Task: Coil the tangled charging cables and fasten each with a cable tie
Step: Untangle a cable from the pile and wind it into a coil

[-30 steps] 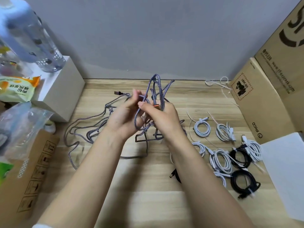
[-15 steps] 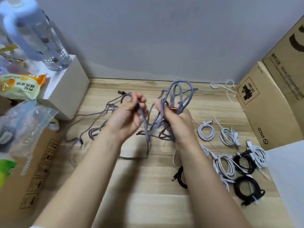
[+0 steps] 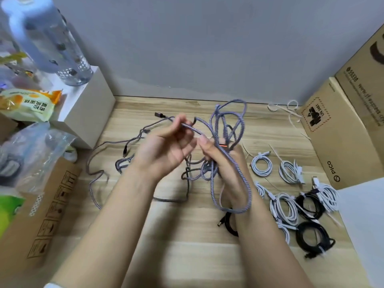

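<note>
A braided blue-grey charging cable [image 3: 230, 121] stands in loose loops above the wooden table. My right hand [image 3: 224, 159] grips the bundle of loops near an orange-marked plug, and one long loop hangs down around my wrist. My left hand [image 3: 166, 148] pinches a strand of the same cable between thumb and fingers, just left of the bundle. A tangled grey braided cable [image 3: 99, 175] trails over the table to the left, its plug [image 3: 159, 115] lying near the wall. Several tied white coils [image 3: 261, 166] and black coils [image 3: 313, 239] lie at the right.
Loose white cable ties [image 3: 291, 113] lie by the wall at the back right. Cardboard boxes [image 3: 340, 142] stand on the right, a white box [image 3: 89, 109] with a water bottle [image 3: 54, 48] at the back left, a brown carton [image 3: 41, 215] with bags at the left.
My hands have drawn slightly apart, the left pulling a strand out to the left. A long loop has dropped down around my right wrist.
</note>
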`<state>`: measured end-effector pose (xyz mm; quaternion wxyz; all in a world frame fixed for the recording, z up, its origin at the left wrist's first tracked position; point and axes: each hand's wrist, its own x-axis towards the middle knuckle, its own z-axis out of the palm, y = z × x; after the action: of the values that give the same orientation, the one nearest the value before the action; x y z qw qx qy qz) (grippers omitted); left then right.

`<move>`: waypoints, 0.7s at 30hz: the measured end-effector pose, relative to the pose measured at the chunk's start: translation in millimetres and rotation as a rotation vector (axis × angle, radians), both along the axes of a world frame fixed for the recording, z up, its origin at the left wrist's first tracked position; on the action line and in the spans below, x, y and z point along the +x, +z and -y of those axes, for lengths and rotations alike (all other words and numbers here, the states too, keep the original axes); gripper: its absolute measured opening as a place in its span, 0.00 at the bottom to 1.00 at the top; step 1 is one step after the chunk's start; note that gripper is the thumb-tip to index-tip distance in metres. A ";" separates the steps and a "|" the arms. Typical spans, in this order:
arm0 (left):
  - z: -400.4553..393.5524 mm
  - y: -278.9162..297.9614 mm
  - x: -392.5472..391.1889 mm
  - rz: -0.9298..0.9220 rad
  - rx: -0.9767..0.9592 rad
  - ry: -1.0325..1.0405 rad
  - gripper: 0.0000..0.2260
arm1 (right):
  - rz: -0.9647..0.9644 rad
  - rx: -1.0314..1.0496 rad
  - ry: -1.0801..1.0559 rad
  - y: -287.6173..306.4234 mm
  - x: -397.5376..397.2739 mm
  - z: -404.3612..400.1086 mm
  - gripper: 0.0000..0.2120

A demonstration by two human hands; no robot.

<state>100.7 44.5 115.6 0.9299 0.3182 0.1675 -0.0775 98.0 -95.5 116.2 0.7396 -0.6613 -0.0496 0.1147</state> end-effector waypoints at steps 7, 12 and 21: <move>-56.8 -20.1 7.2 -0.227 -0.290 0.404 0.12 | 0.022 0.323 -0.157 21.6 -3.5 26.0 0.11; -29.3 -2.3 -2.7 -0.044 0.001 0.110 0.08 | 0.020 0.084 -0.081 13.3 -2.2 13.2 0.12; 33.8 -1.2 -28.6 0.304 0.800 0.016 0.16 | -0.085 0.070 0.117 7.0 -12.3 -10.3 0.09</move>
<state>72.1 10.7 114.4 0.7478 0.6604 0.0480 0.0487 85.7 -85.2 123.2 0.7558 -0.6256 -0.0607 0.1837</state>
